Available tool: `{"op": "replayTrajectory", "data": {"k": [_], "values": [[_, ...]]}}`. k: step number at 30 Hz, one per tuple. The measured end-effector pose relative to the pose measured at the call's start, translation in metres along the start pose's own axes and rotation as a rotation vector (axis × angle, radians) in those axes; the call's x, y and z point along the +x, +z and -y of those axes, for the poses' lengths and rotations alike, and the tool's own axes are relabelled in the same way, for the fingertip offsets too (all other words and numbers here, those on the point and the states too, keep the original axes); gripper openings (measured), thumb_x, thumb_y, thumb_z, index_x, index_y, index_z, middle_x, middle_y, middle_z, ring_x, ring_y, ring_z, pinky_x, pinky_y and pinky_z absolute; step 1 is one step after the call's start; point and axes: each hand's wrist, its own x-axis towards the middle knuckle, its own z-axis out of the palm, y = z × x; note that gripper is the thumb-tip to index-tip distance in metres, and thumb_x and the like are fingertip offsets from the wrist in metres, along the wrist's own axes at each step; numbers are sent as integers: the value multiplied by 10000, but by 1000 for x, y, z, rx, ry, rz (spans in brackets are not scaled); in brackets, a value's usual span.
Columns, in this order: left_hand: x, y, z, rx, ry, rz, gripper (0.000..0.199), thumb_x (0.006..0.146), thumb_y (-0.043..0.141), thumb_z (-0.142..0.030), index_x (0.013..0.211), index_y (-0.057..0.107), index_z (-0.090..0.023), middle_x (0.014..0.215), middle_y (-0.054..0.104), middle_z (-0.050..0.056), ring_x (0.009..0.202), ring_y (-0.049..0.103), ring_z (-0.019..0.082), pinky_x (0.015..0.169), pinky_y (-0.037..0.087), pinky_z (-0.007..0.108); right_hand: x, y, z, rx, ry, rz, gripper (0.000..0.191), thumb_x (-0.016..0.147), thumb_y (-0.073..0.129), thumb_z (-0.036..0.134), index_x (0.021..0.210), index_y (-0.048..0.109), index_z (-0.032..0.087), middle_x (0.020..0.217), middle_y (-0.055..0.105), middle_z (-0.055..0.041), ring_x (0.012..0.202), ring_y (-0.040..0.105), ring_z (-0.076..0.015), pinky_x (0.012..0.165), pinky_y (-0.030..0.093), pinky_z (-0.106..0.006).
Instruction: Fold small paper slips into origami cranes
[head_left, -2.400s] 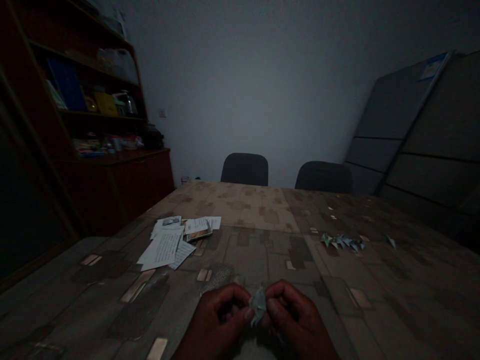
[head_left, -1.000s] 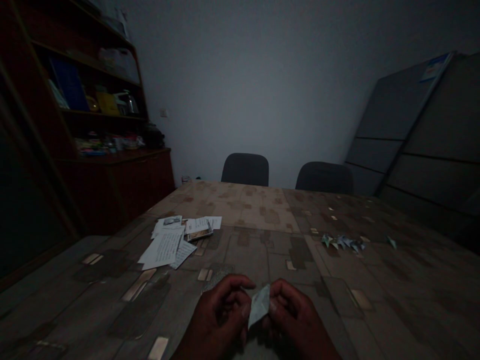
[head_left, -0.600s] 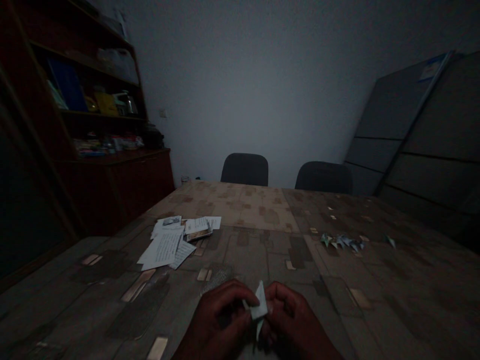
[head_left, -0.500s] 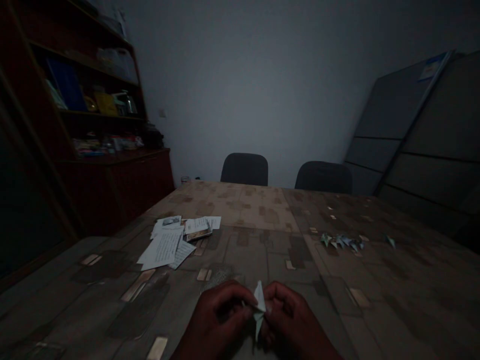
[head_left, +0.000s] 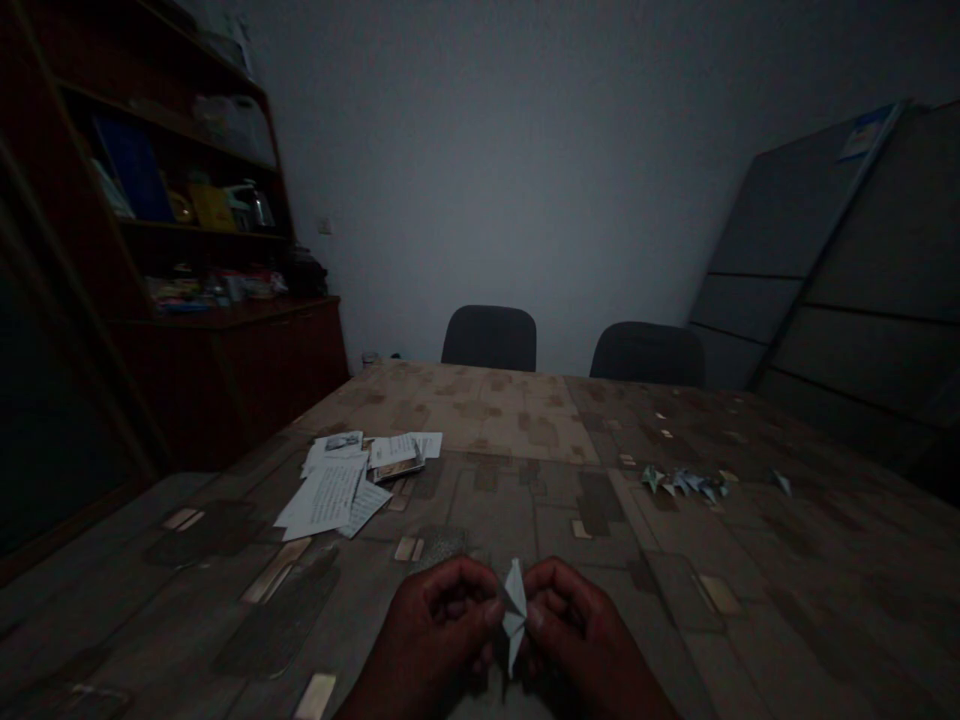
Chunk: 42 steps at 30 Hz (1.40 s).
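A small pale paper crane (head_left: 514,610) is held between my two hands, low in the middle of the view, above the near part of the table. My left hand (head_left: 442,620) pinches it from the left with thumb and forefinger. From the right, my right hand (head_left: 574,625) grips its other side, the thumb pressed near its middle. One pointed end of the paper sticks up between the hands and another points down. The lower fingers of both hands are curled and partly in shadow.
Printed papers and cards (head_left: 330,490) lie on the patterned tablecloth (head_left: 480,500) at left. Several small folded paper pieces (head_left: 682,483) stand in a row at right, with a single one (head_left: 781,482) farther right. Two dark chairs (head_left: 489,338) stand behind the table. A shelf cabinet (head_left: 225,350) is at left.
The crane has turned slightly and shifted a little left and down between my hands. My left thumb and forefinger have spread slightly. The things on the table have not moved.
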Motion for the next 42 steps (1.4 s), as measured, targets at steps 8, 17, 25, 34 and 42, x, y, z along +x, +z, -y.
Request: {"op": "replayTrajectory", "data": {"k": [8,17,25,34,42], "values": [[-8,2,-1,-6,83,-35,104,707,701,-255,746,697,-159,531,588,-32,472,513,107,469,376,213,-6,-2,9,-254,-165,-69,347,816,685,515,812,643,171,693,607,-11,659,564,-166,625,405,-264],[-2,-6,10,140,121,101,226,671,773,-356,692,699,-143,608,560,-21,547,474,118,521,335,226,-9,-1,8,-416,-252,-128,252,834,634,433,789,650,186,674,591,-8,659,532,-175,609,390,-273],[-8,-9,-4,495,434,32,112,771,680,-183,665,716,-176,674,645,31,644,607,186,599,431,262,-12,1,11,-585,-430,-144,93,768,694,246,855,671,223,687,636,6,611,577,-162,581,424,-254],[1,-8,12,72,122,-28,198,741,754,-340,783,672,-165,554,580,-41,442,489,90,442,381,185,-10,-15,17,-848,-910,-25,263,785,545,23,901,630,244,776,693,-33,700,643,-199,701,479,-329],[0,-4,23,-157,-31,110,449,588,860,-535,720,677,-147,461,606,-24,363,507,80,370,410,166,-11,-14,14,-869,-917,5,275,798,558,22,933,645,245,790,703,-45,699,641,-205,648,480,-308]]}}
